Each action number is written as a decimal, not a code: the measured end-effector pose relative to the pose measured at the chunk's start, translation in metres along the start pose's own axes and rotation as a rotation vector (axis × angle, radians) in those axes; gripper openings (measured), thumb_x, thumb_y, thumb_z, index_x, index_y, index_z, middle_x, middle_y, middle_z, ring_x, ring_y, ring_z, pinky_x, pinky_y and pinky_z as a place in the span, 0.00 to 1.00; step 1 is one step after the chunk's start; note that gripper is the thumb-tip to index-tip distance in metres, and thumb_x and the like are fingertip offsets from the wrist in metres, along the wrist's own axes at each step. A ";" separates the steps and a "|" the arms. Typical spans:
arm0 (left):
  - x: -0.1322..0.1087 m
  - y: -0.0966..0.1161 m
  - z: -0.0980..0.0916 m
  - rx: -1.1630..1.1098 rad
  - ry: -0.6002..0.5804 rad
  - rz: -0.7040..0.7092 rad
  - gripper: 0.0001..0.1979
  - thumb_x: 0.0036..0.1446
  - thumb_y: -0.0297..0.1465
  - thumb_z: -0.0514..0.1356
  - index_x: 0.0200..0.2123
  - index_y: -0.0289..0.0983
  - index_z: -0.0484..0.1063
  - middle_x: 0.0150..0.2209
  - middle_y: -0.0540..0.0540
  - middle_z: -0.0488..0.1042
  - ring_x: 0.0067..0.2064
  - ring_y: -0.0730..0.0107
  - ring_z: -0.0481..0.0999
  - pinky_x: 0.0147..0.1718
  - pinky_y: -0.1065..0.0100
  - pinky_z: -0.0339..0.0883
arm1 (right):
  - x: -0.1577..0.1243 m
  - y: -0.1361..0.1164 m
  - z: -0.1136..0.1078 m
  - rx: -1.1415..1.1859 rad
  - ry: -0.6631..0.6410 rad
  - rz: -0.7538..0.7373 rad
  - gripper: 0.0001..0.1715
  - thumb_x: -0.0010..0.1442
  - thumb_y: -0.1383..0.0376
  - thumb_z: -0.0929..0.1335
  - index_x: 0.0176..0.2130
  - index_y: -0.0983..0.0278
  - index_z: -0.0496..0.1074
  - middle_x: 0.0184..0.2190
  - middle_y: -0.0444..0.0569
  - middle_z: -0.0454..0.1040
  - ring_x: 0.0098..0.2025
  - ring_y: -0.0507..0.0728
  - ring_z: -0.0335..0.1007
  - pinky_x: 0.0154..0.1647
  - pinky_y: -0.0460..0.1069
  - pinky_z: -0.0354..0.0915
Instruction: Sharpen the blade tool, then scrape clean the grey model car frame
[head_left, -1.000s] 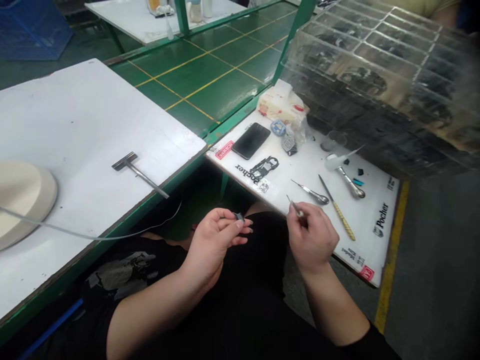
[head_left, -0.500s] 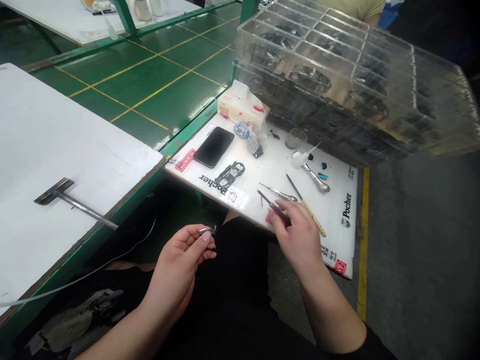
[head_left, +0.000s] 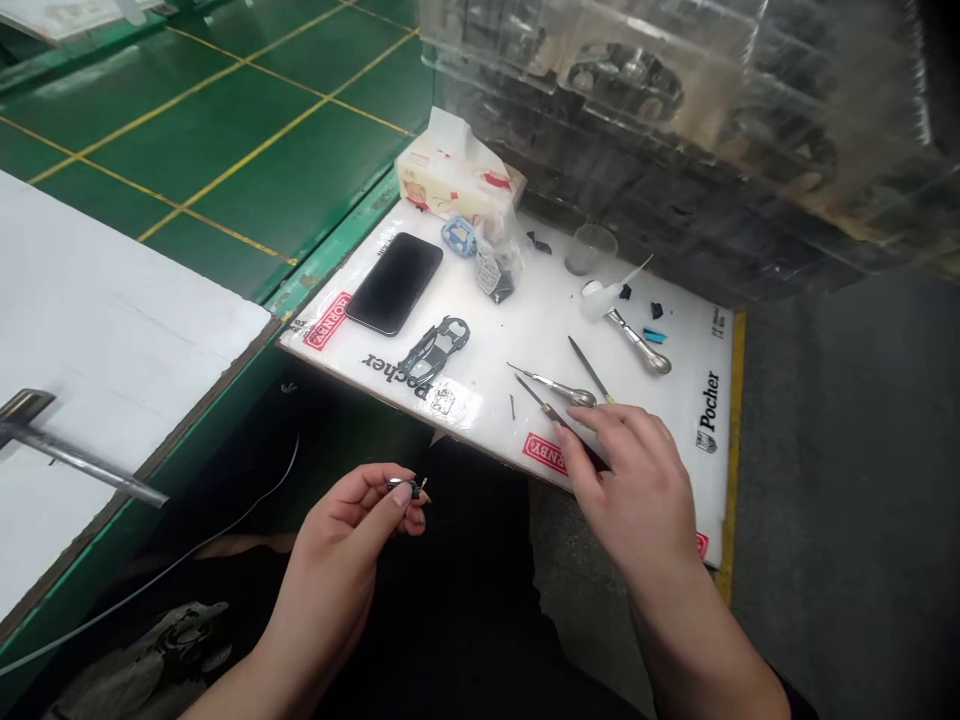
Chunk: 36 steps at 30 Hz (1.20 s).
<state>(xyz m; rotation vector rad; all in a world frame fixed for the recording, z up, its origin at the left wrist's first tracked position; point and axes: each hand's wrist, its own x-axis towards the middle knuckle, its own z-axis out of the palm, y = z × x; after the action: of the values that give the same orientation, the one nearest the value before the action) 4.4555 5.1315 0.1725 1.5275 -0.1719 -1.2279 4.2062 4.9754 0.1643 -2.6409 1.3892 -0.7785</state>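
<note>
Near my lap, my left hand (head_left: 349,535) pinches a small shiny black part (head_left: 405,487) between thumb and fingers. Over the front edge of the white board (head_left: 487,400), my right hand (head_left: 641,485) has its thumb and fingers apart. A thin dark-handled tool (head_left: 553,414) lies under it, its handle partly covered by the hand. Close to the index fingertip is a slim silver tool (head_left: 562,388) with a fine point. Beyond it lies a narrow file-like tool (head_left: 589,368), its handle hidden by my hand. A dark car-shaped frame (head_left: 436,350) rests further left.
On the board are a phone (head_left: 395,283), a tissue pack (head_left: 457,170), a plastic bag (head_left: 497,265), a clear cup (head_left: 591,248), a dropper bottle (head_left: 600,302) and a silver-handled tool (head_left: 637,345). Stacked clear trays (head_left: 675,130) stand behind. A metal bar (head_left: 90,465) lies left.
The view has shifted closer to the board. My right hand has moved right, covering the file-like tool's handle, with its fingers spread wider. My left hand still holds the small part.
</note>
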 end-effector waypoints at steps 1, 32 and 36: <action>0.001 -0.001 0.000 0.017 0.002 0.007 0.25 0.59 0.49 0.86 0.48 0.38 0.89 0.38 0.44 0.89 0.38 0.65 0.85 0.42 0.68 0.81 | 0.003 -0.005 0.001 0.005 0.000 -0.012 0.09 0.84 0.61 0.75 0.57 0.62 0.87 0.49 0.55 0.87 0.52 0.68 0.84 0.58 0.64 0.79; 0.014 0.001 0.001 0.138 -0.001 -0.090 0.21 0.67 0.50 0.82 0.51 0.41 0.90 0.37 0.45 0.85 0.42 0.61 0.81 0.47 0.65 0.78 | 0.027 -0.023 0.003 0.048 -0.026 -0.016 0.15 0.83 0.63 0.76 0.65 0.54 0.86 0.49 0.56 0.84 0.51 0.71 0.82 0.57 0.69 0.75; 0.016 0.000 0.000 0.179 -0.003 -0.065 0.23 0.69 0.53 0.80 0.52 0.42 0.91 0.36 0.46 0.84 0.43 0.60 0.81 0.49 0.65 0.76 | 0.039 0.014 -0.009 0.029 -0.033 0.136 0.15 0.85 0.53 0.73 0.60 0.53 0.89 0.54 0.56 0.86 0.59 0.73 0.85 0.63 0.69 0.79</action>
<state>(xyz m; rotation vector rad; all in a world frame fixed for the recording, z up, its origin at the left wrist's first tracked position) 4.4626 5.1206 0.1627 1.6975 -0.2412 -1.2943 4.2096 4.9383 0.1844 -2.4941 1.5176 -0.7309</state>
